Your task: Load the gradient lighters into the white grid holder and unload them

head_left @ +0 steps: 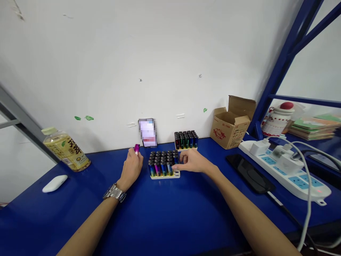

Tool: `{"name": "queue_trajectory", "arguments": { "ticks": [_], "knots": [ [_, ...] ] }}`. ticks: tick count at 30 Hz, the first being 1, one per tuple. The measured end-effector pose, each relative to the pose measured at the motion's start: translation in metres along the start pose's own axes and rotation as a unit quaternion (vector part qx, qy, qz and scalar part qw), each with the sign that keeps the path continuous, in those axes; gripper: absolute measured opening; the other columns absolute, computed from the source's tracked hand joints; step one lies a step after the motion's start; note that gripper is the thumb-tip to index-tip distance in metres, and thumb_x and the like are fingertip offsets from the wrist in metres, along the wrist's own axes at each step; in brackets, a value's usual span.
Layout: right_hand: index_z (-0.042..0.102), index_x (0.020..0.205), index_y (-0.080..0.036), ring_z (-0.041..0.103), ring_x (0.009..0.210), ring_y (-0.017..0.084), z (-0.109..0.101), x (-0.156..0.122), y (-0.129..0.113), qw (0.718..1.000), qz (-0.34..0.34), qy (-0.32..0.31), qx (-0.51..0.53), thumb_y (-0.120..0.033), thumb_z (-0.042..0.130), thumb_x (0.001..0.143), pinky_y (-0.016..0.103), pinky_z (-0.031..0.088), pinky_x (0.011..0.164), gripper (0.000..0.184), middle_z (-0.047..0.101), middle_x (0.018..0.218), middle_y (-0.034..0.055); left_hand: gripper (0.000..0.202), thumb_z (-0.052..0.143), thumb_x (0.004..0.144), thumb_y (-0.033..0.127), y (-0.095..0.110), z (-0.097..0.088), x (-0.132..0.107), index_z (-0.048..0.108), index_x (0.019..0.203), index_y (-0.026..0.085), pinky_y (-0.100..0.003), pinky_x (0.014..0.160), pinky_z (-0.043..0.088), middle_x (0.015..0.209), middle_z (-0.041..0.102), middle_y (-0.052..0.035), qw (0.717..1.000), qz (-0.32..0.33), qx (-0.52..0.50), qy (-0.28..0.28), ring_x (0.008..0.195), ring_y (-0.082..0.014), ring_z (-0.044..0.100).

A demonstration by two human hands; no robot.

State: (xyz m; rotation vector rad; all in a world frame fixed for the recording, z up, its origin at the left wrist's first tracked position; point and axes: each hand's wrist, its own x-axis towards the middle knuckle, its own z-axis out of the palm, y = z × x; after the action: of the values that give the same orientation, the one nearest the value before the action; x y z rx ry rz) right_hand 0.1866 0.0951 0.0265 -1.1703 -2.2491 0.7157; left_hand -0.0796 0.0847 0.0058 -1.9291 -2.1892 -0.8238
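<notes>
A pale tray (165, 175) packed with several black-capped, coloured lighters stands on the blue table (170, 213). My left hand (131, 167), a metal watch on its wrist, is closed round a magenta lighter (136, 149) just left of the tray. My right hand (193, 161) rests at the tray's right side, its fingers curled and pinching against the lighters at the right end of the tray. A second full tray of lighters (186, 140) stands behind, near the wall.
A tea bottle (66, 149) and a white mouse (55, 183) lie at the left. An open cardboard box (231, 122), a dark phone (250, 173) and a white power strip (286, 169) with cables are at the right. A blue rack frame (287, 53) rises at the right.
</notes>
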Motion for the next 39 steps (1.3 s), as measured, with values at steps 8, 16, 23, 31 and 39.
{"name": "queue_trajectory", "arguments": {
  "ticks": [8,16,23,31,39],
  "knots": [
    [0.044,0.056,-0.02,0.039,0.042,0.008,0.022,-0.01,-0.044,0.969,-0.136,0.204,0.017,-0.038,0.051,0.081,0.022,0.031,0.046,0.032,0.043,0.044,-0.0034,0.022,0.049,0.087,0.033,0.059,-0.037,-0.023,0.029,0.093,0.028,-0.019,0.038,0.036,0.076,0.05,0.0095,0.778,0.011,-0.618,0.112,0.034,-0.0028,0.038],
    [0.047,0.061,-0.018,0.051,0.048,0.009,0.051,-0.019,-0.076,0.975,-0.166,0.057,0.135,-0.022,0.05,0.08,0.019,0.036,0.048,0.02,0.055,0.055,-0.0017,0.024,0.059,0.085,0.033,0.087,-0.039,-0.057,0.038,0.095,0.027,-0.022,0.05,0.047,0.09,0.052,0.0041,0.739,0.062,-0.67,0.037,0.055,-0.0056,0.054],
    [0.043,0.057,-0.019,0.051,0.041,0.009,0.049,-0.01,-0.052,0.971,-0.096,0.087,0.203,-0.021,0.054,0.072,0.017,0.033,0.039,0.019,0.051,0.046,-0.0046,0.028,0.059,0.085,0.039,0.072,-0.032,-0.05,0.041,0.098,0.022,-0.029,0.076,0.049,0.095,0.06,-0.0022,0.809,0.042,-0.576,0.108,0.085,-0.0132,0.06],
    [0.053,0.068,-0.018,0.06,0.046,0.015,0.03,0.003,-0.014,0.926,-0.009,0.294,0.237,-0.038,0.056,0.076,0.022,0.045,0.036,0.021,0.059,0.053,0.0014,0.032,0.066,0.077,0.038,0.029,-0.026,-0.016,0.043,0.093,0.023,-0.021,0.052,0.042,0.074,0.061,0.0026,0.789,-0.04,-0.606,0.094,0.061,-0.0099,0.055],
    [0.053,0.066,-0.017,0.06,0.041,0.014,0.033,0.009,0.019,0.956,0.071,0.202,0.199,-0.037,0.055,0.077,0.021,0.046,0.035,0.023,0.062,0.053,0.0019,0.038,0.053,0.081,0.053,0.005,-0.007,-0.005,0.043,0.064,0.02,-0.019,0.039,0.032,0.042,0.032,0.0104,0.761,-0.181,-0.622,-0.016,0.036,-0.004,0.027]
  ]
}}
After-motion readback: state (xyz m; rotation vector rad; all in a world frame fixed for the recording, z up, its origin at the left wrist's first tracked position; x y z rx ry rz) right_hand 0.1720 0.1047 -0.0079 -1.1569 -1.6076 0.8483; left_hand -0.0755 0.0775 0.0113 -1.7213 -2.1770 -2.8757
